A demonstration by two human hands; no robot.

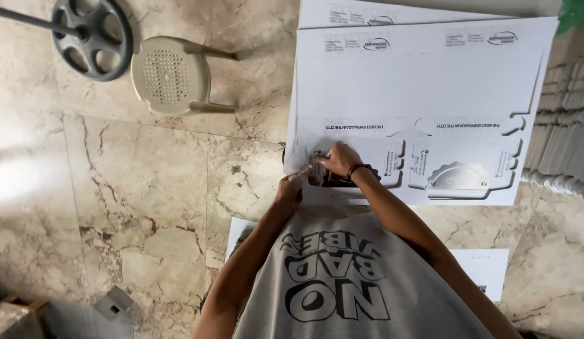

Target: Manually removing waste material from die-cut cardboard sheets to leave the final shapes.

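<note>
A large white die-cut cardboard sheet with printed panels lies flat on a stack in front of me. My right hand, with a dark band at the wrist, presses on a punched-out panel at the sheet's near left corner. My left hand sits at the sheet's near left edge, fingers curled against the cardboard beside the right hand. Both hands touch the same small section. A matching die-cut shape lies further right on the sheet.
A beige plastic stool stands on the marble floor at upper left, next to a dark metal wheel on a rod. Stacks of folded white cardboard line the right side. Loose white sheets lie on the floor near me.
</note>
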